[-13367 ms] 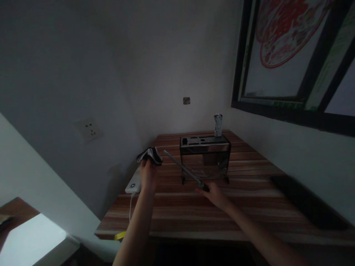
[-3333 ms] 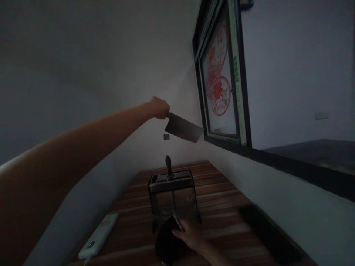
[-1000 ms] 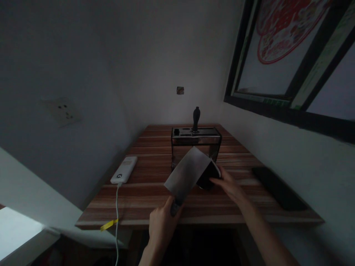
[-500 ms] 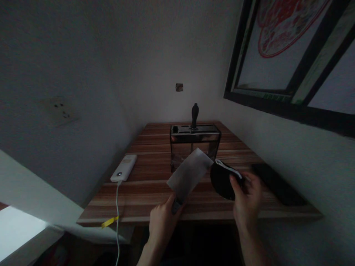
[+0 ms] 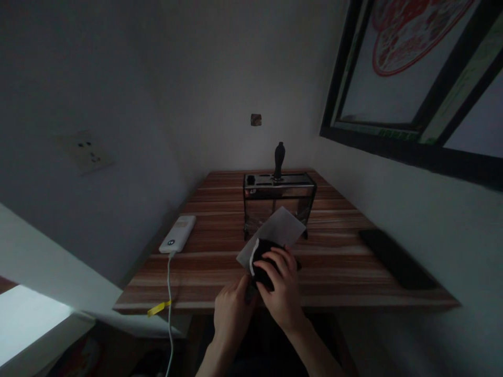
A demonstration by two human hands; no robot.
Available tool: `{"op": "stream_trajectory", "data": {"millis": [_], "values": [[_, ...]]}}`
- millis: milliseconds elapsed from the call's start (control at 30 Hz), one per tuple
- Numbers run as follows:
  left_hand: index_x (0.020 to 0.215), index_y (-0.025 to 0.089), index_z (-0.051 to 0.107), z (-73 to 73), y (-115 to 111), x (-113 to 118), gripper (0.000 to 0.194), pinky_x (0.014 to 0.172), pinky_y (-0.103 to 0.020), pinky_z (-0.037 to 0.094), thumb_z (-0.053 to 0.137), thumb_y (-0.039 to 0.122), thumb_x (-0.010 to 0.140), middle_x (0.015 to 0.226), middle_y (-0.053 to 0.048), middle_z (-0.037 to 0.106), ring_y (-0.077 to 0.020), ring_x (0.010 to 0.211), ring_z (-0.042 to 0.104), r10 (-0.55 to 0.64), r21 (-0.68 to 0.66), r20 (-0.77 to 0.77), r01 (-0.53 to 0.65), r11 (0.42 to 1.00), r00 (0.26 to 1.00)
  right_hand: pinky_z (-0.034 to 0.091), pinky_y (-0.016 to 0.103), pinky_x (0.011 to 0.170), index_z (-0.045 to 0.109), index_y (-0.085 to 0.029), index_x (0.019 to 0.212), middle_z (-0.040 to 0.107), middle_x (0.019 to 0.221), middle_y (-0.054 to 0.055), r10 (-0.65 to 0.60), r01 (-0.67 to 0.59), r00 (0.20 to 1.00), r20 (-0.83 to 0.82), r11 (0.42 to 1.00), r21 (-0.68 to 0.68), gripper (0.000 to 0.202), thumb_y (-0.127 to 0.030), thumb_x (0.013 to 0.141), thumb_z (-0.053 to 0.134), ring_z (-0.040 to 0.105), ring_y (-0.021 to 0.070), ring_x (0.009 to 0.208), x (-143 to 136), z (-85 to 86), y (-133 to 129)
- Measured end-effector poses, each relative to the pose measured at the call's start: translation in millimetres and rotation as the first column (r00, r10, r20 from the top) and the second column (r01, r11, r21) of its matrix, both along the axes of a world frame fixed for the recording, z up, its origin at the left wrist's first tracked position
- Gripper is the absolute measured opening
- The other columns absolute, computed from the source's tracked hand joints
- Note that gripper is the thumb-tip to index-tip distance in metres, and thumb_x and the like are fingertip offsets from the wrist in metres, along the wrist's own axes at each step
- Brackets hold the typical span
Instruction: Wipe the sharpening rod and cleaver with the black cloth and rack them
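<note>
My left hand (image 5: pixel 231 306) is closed around the handle of a cleaver (image 5: pixel 282 225), near the table's front edge. The broad, pale blade points up and away to the right. In my right hand (image 5: pixel 282 290) is a black cloth (image 5: pixel 262 250) with a white edge, folded over the lower part of the blade by the handle. My fingers and the cloth hide that part of the blade. Behind the blade stands a knife block (image 5: pixel 280 187) with a slotted top and see-through sides. A black knife handle (image 5: pixel 279 159) sticks up out of it.
A white power bank (image 5: pixel 178 234) lies on the left of the striped wooden table (image 5: pixel 212 262). Its white cable (image 5: pixel 170 319), with a yellow tag (image 5: pixel 157 309), hangs over the front edge. A flat black object (image 5: pixel 396 259) lies at the right. Walls close in the sides.
My right hand has moved left with the black cloth, from beside the cleaver onto its blade. My left hand keeps its hold on the handle. The view has shifted slightly.
</note>
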State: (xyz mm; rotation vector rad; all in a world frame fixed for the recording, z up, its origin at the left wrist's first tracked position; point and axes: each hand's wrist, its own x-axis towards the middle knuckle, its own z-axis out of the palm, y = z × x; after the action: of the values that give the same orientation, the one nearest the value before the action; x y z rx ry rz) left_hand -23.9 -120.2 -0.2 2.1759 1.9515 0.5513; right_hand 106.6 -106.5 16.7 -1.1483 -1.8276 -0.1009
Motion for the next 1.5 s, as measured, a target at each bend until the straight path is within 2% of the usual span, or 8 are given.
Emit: {"op": "stream_trajectory", "data": {"millis": [200,367,567,900,1133,1200,1333,1500], "values": [[0.093,0.021,0.059,-8.6,-0.2,-2.6,0.026,0.070,-0.025,0.041,0.044,0.011,0.074,0.081,-0.006,0.065,-0.0185,0.079,0.061,-0.028,0.079,0.023,0.026,0.997,0.999,0.019,0.054,0.105,0.038,-0.027,0.130,0.043,0.134,0.004,0.060,-0.057,0.988,0.143,0.998,-0.021,0.049,-0.016,0.082,0.045,0.032,0.0243,0.126,-7.2,-12.0,-8.2],[0.080,0.018,0.062,-11.5,-0.5,-3.1,0.023,0.065,-0.025,0.042,0.042,0.008,0.073,0.074,-0.007,0.065,-0.0186,0.071,0.061,-0.018,0.143,0.001,0.018,0.990,1.000,0.011,0.054,0.106,0.022,-0.021,0.137,0.036,0.137,0.006,0.161,-0.137,0.960,0.229,0.984,-0.115,0.054,-0.015,0.087,0.039,0.026,0.0221,0.130,-10.5,-11.3,-9.3],[0.061,0.015,0.062,-17.2,-0.9,-5.0,0.027,0.056,-0.025,0.042,0.039,0.002,0.068,0.059,-0.007,0.062,-0.0174,0.057,0.059,-0.021,0.243,-0.064,0.036,0.969,0.998,0.009,0.049,0.109,0.023,-0.018,0.136,0.039,0.136,0.005,0.273,-0.254,0.937,0.219,0.961,-0.111,0.050,-0.012,0.088,0.036,0.025,0.0186,0.130,-21.6,-15.6,-10.4],[0.055,0.017,0.056,-22.3,2.0,-5.1,0.025,0.049,-0.024,0.039,0.041,0.004,0.070,0.052,-0.004,0.058,-0.0161,0.049,0.056,-0.063,0.439,-0.053,0.080,0.895,0.997,0.011,0.047,0.109,0.032,-0.018,0.132,0.044,0.132,0.005,0.242,-0.230,0.948,0.207,0.970,-0.082,0.046,-0.013,0.087,0.038,0.029,0.0172,0.128,-19.8,-18.9,-9.3],[0.079,0.019,0.059,-21.3,3.5,-4.2,0.009,0.058,-0.025,0.042,0.050,0.018,0.075,0.070,-0.002,0.065,-0.0172,0.063,0.060,-0.076,0.387,-0.074,0.099,0.917,0.994,0.010,0.045,0.108,0.034,-0.019,0.131,0.040,0.135,0.004,0.129,-0.123,0.961,0.246,0.992,-0.038,0.042,-0.017,0.089,0.037,0.027,0.0171,0.129,-6.3,-11.0,10.7],[0.086,0.019,0.058,-20.7,3.5,-4.0,0.013,0.059,-0.026,0.043,0.053,0.025,0.076,0.074,-0.002,0.066,-0.0176,0.065,0.061,-0.076,0.374,-0.076,0.099,0.922,0.994,0.012,0.045,0.108,0.035,-0.019,0.130,0.041,0.135,0.004,0.099,-0.095,0.964,0.246,0.995,-0.028,0.042,-0.018,0.089,0.037,0.027,0.0173,0.129,0.2,-6.3,17.2],[0.091,0.020,0.057,-20.9,3.2,-4.2,0.019,0.060,-0.026,0.043,0.055,0.033,0.077,0.075,-0.002,0.066,-0.0179,0.066,0.062,-0.083,0.375,-0.062,0.100,0.922,0.995,0.016,0.043,0.106,0.036,-0.021,0.130,0.041,0.135,0.003,0.043,-0.040,0.971,0.234,0.999,-0.018,0.041,-0.019,0.088,0.037,0.029,0.0175,0.128,13.3,2.2,28.1],[0.090,0.020,0.058,-20.9,2.6,-4.9,0.019,0.059,-0.026,0.042,0.056,0.033,0.077,0.074,-0.002,0.066,-0.0180,0.065,0.062,-0.084,0.381,-0.056,0.099,0.919,0.995,0.018,0.045,0.105,0.039,-0.022,0.128,0.043,0.134,0.004,-0.052,0.046,0.983,0.177,0.998,0.039,0.040,-0.023,0.088,0.039,0.030,0.0196,0.128,29.4,10.9,42.2]]}}
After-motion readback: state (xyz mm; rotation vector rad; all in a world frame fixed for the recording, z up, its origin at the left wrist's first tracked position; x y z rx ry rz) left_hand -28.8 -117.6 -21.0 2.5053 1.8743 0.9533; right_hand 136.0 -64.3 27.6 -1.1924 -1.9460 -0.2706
